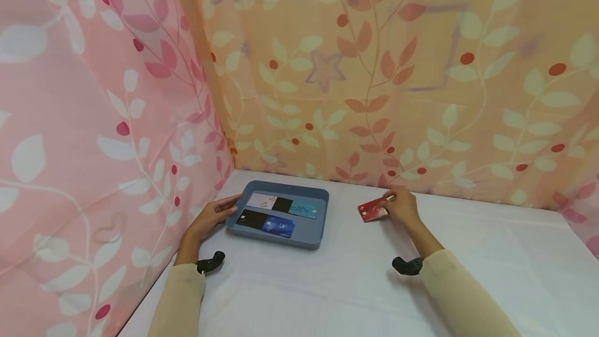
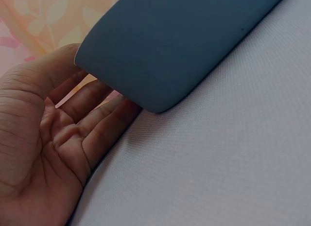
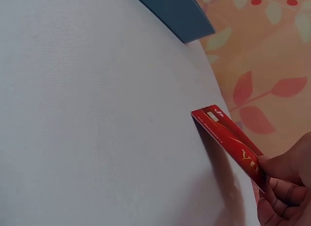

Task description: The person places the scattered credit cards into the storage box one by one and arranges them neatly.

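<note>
A shallow blue-grey tray (image 1: 309, 235) lies on the table with several cards in it. My left hand (image 1: 212, 218) holds the tray at its left side, the thumb at the rim and the other fingers along the outer wall, as the left wrist view (image 2: 63, 133) also shows. To the right of the tray, my right hand (image 1: 403, 206) pinches a red card (image 1: 373, 210) by one end between thumb and fingers. Seen from the right wrist, the red card (image 3: 228, 138) is tilted above the white cloth, its shadow beside it.
Inside the tray, a pale card (image 1: 261, 201), a dark card (image 1: 283, 205) and a teal card (image 1: 303, 209) form the back row. A black card (image 1: 252, 219) and a blue VIP card (image 1: 279, 226) lie in front. Patterned curtains (image 1: 374, 66) border the white-covered table (image 1: 299, 295).
</note>
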Motion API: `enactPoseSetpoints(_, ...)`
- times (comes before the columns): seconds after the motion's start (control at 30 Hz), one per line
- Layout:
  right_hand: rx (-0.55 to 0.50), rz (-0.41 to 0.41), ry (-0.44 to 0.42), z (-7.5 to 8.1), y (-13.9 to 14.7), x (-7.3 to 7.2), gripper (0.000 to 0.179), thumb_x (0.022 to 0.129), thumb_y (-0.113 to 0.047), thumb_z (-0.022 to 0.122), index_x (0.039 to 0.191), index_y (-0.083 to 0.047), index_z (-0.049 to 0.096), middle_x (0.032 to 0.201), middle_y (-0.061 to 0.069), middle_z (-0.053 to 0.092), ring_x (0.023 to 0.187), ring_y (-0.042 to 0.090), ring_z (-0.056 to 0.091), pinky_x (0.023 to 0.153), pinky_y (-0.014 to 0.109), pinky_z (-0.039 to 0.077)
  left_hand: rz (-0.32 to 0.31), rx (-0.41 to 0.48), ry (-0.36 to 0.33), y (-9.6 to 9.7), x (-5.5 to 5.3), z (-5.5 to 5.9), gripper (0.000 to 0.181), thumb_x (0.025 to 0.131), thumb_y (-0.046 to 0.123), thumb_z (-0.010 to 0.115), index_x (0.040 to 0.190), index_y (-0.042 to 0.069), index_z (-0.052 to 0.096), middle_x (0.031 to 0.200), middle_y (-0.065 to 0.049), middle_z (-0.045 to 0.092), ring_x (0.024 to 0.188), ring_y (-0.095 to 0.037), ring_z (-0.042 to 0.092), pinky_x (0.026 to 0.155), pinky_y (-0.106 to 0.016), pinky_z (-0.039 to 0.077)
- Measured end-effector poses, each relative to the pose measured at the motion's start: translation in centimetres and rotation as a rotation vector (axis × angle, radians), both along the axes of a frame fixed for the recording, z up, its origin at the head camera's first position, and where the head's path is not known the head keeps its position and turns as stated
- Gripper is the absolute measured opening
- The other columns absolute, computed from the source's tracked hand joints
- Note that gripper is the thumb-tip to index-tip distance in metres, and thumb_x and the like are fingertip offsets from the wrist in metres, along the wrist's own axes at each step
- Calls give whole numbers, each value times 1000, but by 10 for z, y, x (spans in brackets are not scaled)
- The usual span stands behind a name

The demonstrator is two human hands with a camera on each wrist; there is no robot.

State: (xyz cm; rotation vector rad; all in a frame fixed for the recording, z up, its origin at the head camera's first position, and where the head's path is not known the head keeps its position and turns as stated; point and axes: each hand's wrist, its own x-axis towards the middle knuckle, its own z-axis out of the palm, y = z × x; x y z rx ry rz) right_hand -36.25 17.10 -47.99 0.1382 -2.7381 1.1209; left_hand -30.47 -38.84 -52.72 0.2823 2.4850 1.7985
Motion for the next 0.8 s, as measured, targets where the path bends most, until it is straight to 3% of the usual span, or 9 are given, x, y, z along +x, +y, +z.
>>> enactPoseSetpoints(0.13, 1, -15, -11, 5, 4, 5, 18, 89, -9, 70, 98, 7, 73, 75, 14, 70, 79, 30, 63, 64, 30, 46, -14, 31, -3, 0, 0, -1, 53, 102, 22, 62, 152, 9, 47, 159, -13, 41, 146, -36, 38, 111, -45, 43)
enactPoseSetpoints(0.33, -18, -16, -56, 10, 10, 13, 17, 92, -10, 70, 98, 6, 73, 80, 15, 69, 82, 29, 60, 61, 26, 47, -39, 67, 10, -1, -1, -2, 54, 103, 19, 62, 152, 5, 46, 159, -17, 39, 146, -38, 36, 101, -23, 48)
enactPoseSetpoints(0.57, -52, 2, -90, 15, 15, 23, 18, 94, -10, 69, 99, 8, 71, 82, 17, 70, 73, 24, 60, 57, 26, 50, -35, 75, -5, -1, 0, -1, 54, 103, 20, 62, 153, 6, 46, 159, -15, 40, 145, -38, 38, 100, -26, 50)
enactPoseSetpoints(0.8, -111, 31, -129, 19, 18, 33, 21, 97, -10, 67, 103, 9, 68, 74, 13, 70, 60, 22, 64, 53, 28, 56, -37, 67, -7, 0, -1, -2, 54, 103, 20, 61, 153, 7, 45, 159, -16, 39, 145, -39, 38, 104, -34, 49)
